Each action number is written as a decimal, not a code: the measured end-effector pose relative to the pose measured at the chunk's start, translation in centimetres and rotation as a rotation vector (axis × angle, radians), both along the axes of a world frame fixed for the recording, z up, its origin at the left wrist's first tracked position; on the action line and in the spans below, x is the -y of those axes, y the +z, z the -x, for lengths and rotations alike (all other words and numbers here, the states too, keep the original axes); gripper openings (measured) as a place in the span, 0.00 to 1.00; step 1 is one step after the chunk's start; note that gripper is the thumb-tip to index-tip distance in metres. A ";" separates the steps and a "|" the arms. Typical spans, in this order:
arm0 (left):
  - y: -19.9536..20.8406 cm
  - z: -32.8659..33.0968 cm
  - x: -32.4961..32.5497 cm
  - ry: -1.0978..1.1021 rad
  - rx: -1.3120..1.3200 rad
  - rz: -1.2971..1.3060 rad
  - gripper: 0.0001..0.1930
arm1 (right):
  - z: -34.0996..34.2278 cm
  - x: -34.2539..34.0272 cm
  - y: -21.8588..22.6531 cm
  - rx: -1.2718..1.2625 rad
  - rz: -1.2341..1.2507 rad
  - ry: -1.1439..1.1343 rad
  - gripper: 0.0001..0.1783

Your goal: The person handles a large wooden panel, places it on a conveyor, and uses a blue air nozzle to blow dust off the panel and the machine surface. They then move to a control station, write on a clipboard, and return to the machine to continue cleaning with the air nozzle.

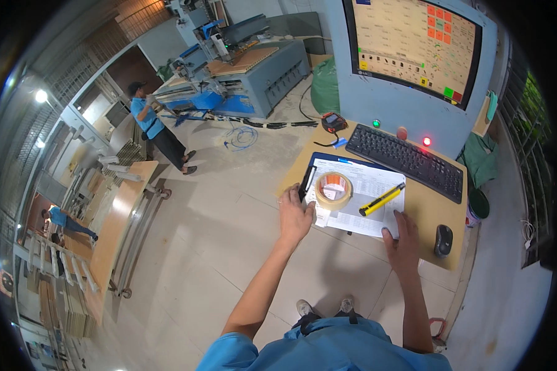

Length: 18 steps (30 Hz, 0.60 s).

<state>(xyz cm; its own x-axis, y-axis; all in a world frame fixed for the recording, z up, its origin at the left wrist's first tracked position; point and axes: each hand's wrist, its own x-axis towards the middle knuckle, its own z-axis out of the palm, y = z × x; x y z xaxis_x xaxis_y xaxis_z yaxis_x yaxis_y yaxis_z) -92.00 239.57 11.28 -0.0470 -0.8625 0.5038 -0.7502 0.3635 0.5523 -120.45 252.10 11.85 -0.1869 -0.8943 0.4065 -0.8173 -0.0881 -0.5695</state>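
Wooden desk top (pixel 424 207) is what I have under me in the head view, standing in front of a grey control console with a big screen (pixel 414 43). My left hand (pixel 294 216) rests flat at the desk's left edge, fingers spread and closed on nothing, its fingertips touching the clip side of a dark clipboard (pixel 319 162). A printed sheet (pixel 365 195) lies on that clipboard, near the front of the desk and just before the black keyboard (pixel 408 159). My right hand (pixel 402 238) lies open too, fingertips pressing the sheet's lower right corner; it grips nothing.

On the paper sit a roll of tan tape (pixel 333 190), just beside my left hand, and a yellow marker (pixel 382 200), lying slantwise between the two hands. Both look untouched. A black mouse (pixel 443 240) sits right of my right hand.

As I judge it, the paperwork is only being steadied or read: the sheet is laid out and pinned flat, but neither pen nor tape is picked up, so any marking or taping is not yet done.

Farther off, a person in a blue shirt (pixel 147 119) stands by a blue machine (pixel 241 71).
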 end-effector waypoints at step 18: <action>-3.9 1.7 0.8 0.002 -0.287 -0.029 0.24 | 0.4 -1.2 -4.9 -0.586 -0.156 -0.005 0.31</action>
<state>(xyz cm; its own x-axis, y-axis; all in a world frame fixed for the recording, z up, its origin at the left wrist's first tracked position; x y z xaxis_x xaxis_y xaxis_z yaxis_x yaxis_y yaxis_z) -93.75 238.75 7.36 0.0955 -0.8766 0.4717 -0.5622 0.3436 0.7522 -120.87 253.32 6.91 0.0240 -0.9514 0.3069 -0.9989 -0.0351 -0.0305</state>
